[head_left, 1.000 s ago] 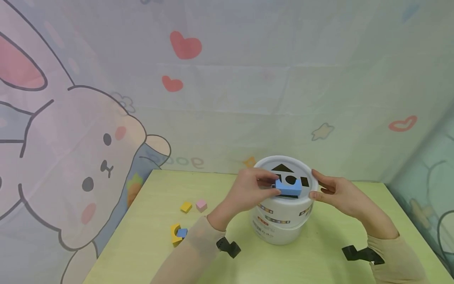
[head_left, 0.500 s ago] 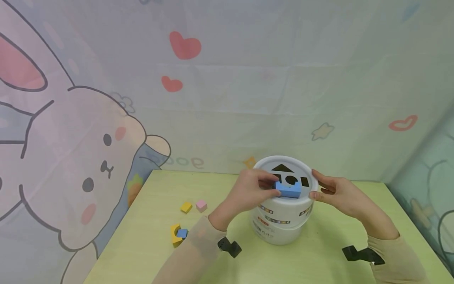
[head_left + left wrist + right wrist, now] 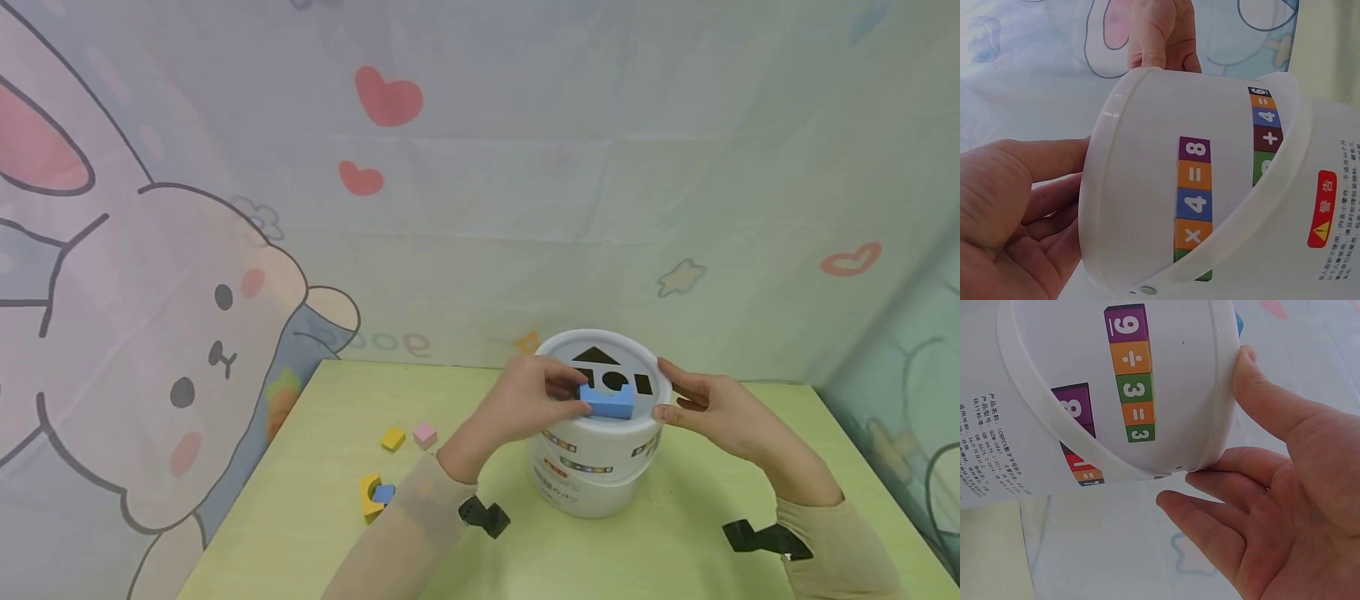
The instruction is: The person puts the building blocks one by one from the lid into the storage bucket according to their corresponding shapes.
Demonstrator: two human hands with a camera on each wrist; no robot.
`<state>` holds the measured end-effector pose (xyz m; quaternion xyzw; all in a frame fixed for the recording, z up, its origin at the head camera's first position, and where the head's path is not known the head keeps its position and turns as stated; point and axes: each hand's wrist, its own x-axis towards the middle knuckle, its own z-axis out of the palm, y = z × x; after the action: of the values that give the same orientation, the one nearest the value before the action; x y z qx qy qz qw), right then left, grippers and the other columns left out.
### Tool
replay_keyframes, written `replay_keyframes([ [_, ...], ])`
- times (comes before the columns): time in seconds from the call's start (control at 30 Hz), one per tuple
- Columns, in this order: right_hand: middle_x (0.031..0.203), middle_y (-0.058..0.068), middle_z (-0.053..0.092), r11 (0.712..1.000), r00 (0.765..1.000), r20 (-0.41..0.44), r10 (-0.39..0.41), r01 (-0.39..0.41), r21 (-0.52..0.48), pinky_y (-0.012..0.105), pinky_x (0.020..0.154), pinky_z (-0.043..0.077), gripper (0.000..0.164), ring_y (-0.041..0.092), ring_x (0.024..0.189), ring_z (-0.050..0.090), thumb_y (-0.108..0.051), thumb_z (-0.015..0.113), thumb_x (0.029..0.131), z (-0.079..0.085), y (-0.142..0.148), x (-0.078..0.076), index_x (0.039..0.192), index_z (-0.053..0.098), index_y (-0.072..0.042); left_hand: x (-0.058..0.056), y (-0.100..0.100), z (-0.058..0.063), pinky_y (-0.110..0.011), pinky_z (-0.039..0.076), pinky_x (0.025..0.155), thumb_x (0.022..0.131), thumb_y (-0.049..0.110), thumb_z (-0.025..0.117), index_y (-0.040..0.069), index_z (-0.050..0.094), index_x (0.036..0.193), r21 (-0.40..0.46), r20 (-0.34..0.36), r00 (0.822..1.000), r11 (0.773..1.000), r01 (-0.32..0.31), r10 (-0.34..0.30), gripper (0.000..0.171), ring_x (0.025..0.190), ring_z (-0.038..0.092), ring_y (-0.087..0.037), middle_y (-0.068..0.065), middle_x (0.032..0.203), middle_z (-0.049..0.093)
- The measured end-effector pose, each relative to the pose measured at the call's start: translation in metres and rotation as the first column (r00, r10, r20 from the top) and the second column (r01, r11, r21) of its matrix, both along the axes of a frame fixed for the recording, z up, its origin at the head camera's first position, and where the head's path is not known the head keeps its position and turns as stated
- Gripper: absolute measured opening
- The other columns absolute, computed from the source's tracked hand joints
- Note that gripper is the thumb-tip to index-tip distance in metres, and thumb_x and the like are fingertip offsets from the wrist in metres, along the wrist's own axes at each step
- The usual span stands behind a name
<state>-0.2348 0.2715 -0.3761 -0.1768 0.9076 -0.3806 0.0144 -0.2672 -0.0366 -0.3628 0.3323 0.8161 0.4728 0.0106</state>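
In the head view a white round bucket [image 3: 588, 492] stands on the table, its lid [image 3: 647, 407] cut with dark shaped holes. My left hand [image 3: 527, 400] pinches a blue building block [image 3: 607, 403] by its left end, between thumb and fingers. The block lies at the near part of the lid and has a notch in its upper edge. My right hand [image 3: 716, 410] holds the bucket's right rim, thumb on the lid edge and fingers along the side. In the right wrist view the thumb [image 3: 1260, 394] presses the rim, and a blue corner [image 3: 1239, 324] shows past it.
Left on the table [image 3: 315, 467] lie a yellow block [image 3: 393, 439], a pink cube [image 3: 425, 434], a yellow arch block [image 3: 369, 498] and a small blue block [image 3: 384, 494] beside the arch. A bunny-printed cloth [image 3: 480, 250] hangs behind. The bucket's white handle [image 3: 1235, 228] hangs down its side.
Over the last second the blue block has tipped or lowered slightly, covering the dark slot seen under its near edge. Both hands stay almost in place; the right keeps holding the rim.
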Motion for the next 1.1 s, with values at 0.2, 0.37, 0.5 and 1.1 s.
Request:
replay_keyframes([
  [0.2,0.164,0.029,0.037,1.0,1.0,0.009,-0.009,0.009,-0.005,0.056,0.104,0.052,0.084,0.049,0.138,0.053,-0.038,0.072,0.104,-0.0005,0.0002,0.0006,0.166,0.03,0.001,-0.0005,-0.0011,0.0001,-0.019,0.059,0.088,0.091,0.01,0.087,0.0,0.078,0.123,-0.011,-0.009,1.0,1.0,-0.002,0.002,0.034,0.105,0.077,-0.015,-0.012,0.12,0.078],
  [0.37,0.164,0.029,0.037,1.0,1.0,0.014,-0.01,0.011,-0.004,0.056,0.104,0.053,0.085,0.049,0.138,0.054,-0.038,0.072,0.104,0.0001,-0.0004,-0.0004,0.166,0.03,0.001,-0.0005,-0.0012,-0.0004,-0.019,0.058,0.089,0.091,0.009,0.087,-0.001,0.078,0.122,-0.004,-0.013,1.0,1.0,-0.006,0.006,0.034,0.107,0.077,-0.018,-0.013,0.121,0.078],
  [0.5,0.164,0.029,0.037,1.0,1.0,0.015,-0.006,0.006,-0.004,0.056,0.104,0.053,0.084,0.048,0.139,0.053,-0.036,0.072,0.104,0.0008,-0.0004,-0.001,0.166,0.03,0.002,-0.0002,0.0001,0.0002,-0.019,0.059,0.088,0.091,0.008,0.087,-0.001,0.079,0.121,-0.008,-0.031,1.0,1.0,0.002,-0.002,0.032,0.106,0.077,-0.019,-0.012,0.119,0.078],
  [1.1,0.163,0.03,0.037,1.0,1.0,0.005,0.01,-0.01,-0.004,0.055,0.103,0.054,0.081,0.049,0.137,0.055,-0.032,0.072,0.105,0.0012,-0.0005,-0.0021,0.165,0.03,0.003,-0.0013,0.0025,-0.0001,-0.018,0.057,0.091,0.093,0.005,0.084,-0.003,0.079,0.119,0.016,-0.118,0.99,0.997,0.077,-0.075,0.028,0.104,0.077,-0.023,-0.015,0.117,0.078],
])
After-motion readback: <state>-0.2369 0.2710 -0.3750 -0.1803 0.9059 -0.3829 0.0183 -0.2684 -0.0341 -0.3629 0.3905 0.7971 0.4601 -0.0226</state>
